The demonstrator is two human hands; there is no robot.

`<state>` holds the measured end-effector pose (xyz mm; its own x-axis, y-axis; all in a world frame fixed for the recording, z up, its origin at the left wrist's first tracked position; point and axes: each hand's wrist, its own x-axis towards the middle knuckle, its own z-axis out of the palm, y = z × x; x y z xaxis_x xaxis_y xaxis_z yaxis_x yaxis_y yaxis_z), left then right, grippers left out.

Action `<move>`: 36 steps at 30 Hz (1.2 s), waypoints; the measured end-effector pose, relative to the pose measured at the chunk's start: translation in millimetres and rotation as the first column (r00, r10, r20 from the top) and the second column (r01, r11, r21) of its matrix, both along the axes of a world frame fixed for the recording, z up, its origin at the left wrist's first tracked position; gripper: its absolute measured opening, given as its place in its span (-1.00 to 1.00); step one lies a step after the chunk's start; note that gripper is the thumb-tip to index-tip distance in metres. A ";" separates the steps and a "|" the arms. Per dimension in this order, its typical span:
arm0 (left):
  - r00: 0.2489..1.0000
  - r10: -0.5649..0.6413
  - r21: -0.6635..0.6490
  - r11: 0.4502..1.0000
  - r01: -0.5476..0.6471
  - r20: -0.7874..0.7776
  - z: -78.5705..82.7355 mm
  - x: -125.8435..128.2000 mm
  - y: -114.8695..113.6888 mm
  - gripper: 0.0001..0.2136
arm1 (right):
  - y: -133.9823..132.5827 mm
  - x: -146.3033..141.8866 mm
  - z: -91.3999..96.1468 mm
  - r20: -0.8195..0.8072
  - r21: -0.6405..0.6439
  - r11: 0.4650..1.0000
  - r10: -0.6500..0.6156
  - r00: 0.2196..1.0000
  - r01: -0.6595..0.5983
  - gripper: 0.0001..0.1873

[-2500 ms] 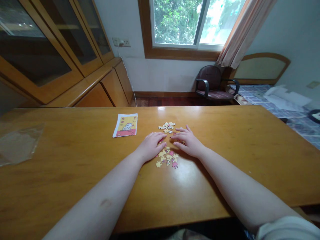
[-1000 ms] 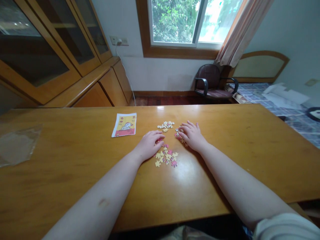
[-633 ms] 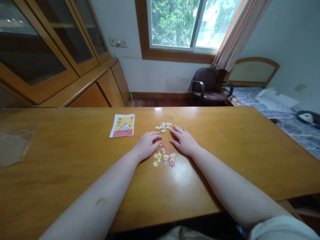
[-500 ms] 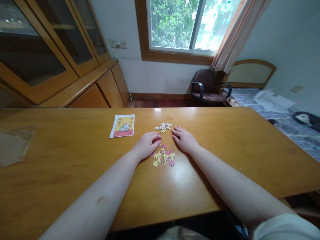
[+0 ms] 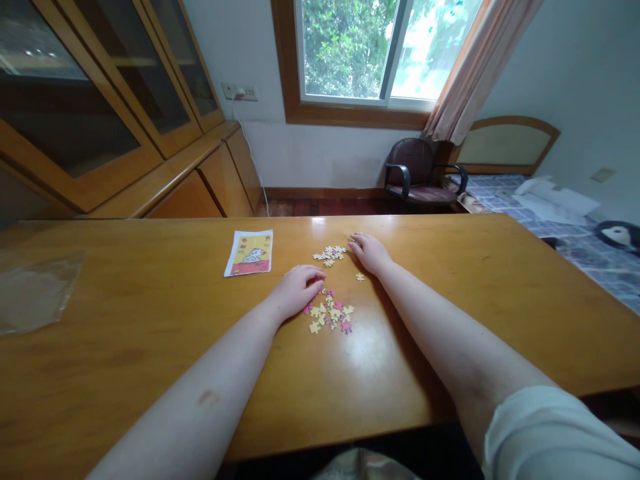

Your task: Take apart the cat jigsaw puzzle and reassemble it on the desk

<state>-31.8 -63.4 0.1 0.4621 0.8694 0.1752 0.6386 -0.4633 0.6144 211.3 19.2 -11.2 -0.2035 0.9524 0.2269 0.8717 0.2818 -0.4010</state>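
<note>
Both hands work over a broad wooden table [image 5: 150, 333], whose flat top probably keeps small pieces from sliding off. A clear plastic bag [image 5: 37, 293] lies well left of the left hand [image 5: 299, 291], seemingly out of its way. The hands are apart: the left rests palm-down with fingers curved over pink pieces, perhaps keeping them gathered, while the right hand [image 5: 371, 253] reaches further forward, fingertips bent to the tabletop; whether either grips a piece cannot be told. Beyond and left of the left hand, a picture card [image 5: 251, 253] lies face up, likely so it stays visible past the arms. The yellow-and-pink puzzle pieces [image 5: 335, 313] spread just right of and nearer than the left hand; a paler cluster [image 5: 331, 253] sits between both hands' fingertips, slightly forward, apparently kept separate. One loose yellow piece [image 5: 360, 277] lies alone, just nearer than the right hand.
</note>
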 end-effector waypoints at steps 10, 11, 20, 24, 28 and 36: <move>1.000 -0.004 0.003 1.000 0.004 -0.016 -0.1 0.3 0.1 -0.76 | -59.6 15.6 -4.2 0.279 -0.047 0.998 -0.036 0.960 0.051 -0.14; 1.000 0.000 0.002 1.000 0.000 -0.015 -0.4 0.1 0.3 -0.76 | -56.6 14.6 -3.4 0.293 -0.056 0.994 -0.076 0.953 0.097 -0.16; 1.000 0.024 -0.024 0.999 -0.024 -0.003 2.3 0.5 -0.1 -0.76 | -28.7 -1.5 3.0 0.304 -0.013 0.993 0.112 0.946 -0.113 -0.43; 0.999 0.029 -0.026 0.999 -0.029 -0.021 3.2 1.9 -1.2 -0.75 | -26.9 1.9 -1.3 0.203 0.052 0.991 0.110 0.973 -0.123 -0.71; 0.999 0.027 -0.023 0.999 -0.028 -0.024 4.4 2.1 -2.4 -0.76 | -22.0 6.2 -6.0 0.087 0.146 0.979 0.133 0.987 -0.144 -0.84; 1.000 0.031 -0.034 0.999 -0.031 -0.004 4.4 1.1 -2.1 -0.76 | -12.1 15.0 -8.8 -0.130 0.084 0.996 0.031 0.991 -0.020 -0.81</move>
